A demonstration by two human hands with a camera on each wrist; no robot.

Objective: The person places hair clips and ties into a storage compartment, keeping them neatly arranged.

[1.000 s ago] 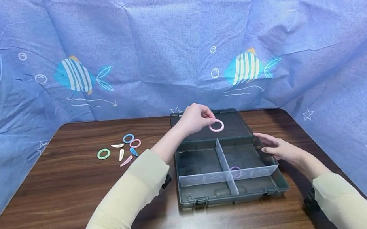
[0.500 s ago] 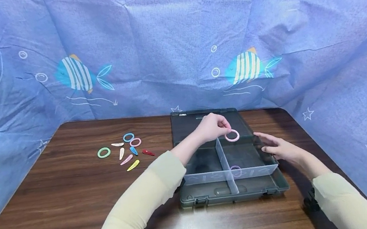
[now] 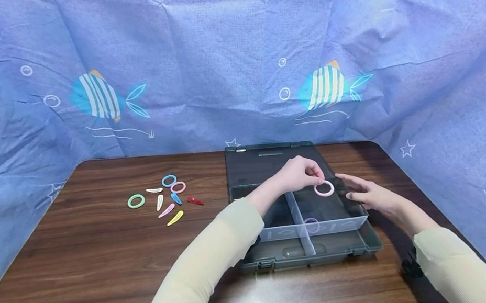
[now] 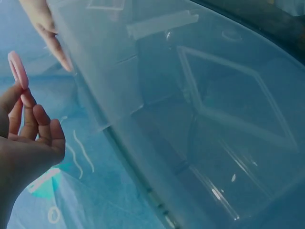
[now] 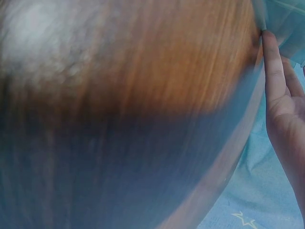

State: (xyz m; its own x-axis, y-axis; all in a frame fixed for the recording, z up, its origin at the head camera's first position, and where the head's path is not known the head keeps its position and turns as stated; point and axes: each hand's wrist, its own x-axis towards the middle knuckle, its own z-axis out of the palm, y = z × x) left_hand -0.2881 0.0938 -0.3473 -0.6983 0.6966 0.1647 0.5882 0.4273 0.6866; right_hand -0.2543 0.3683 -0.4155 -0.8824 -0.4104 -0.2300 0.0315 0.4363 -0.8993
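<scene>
My left hand (image 3: 300, 173) pinches a pale pink hair tie (image 3: 324, 189) between thumb and forefinger, over the back right compartment of a dark see-through divider box (image 3: 261, 264). In the left wrist view the pink ring (image 4: 18, 70) stands up from the fingertips. A purple hair tie (image 3: 312, 225) lies in that same compartment, seen by the clear cross divider (image 3: 341, 226). My right hand (image 3: 371, 197) rests with extended fingers against the box's right side. In the right wrist view its fingertips (image 5: 270, 43) touch the box edge.
Left of the box lie a green hair tie (image 3: 136, 200), a blue one (image 3: 169, 181) and another pink one (image 3: 178, 187). Several hair clips sit near them, among them a yellow clip (image 3: 175, 218) and a red clip (image 3: 194, 200). The box lid (image 3: 268, 160) lies folded back toward the curtain.
My left hand has carried the pink hair tie right and toward me, from over the lid to over the back right compartment. The right hand has stayed at the box's side.
</scene>
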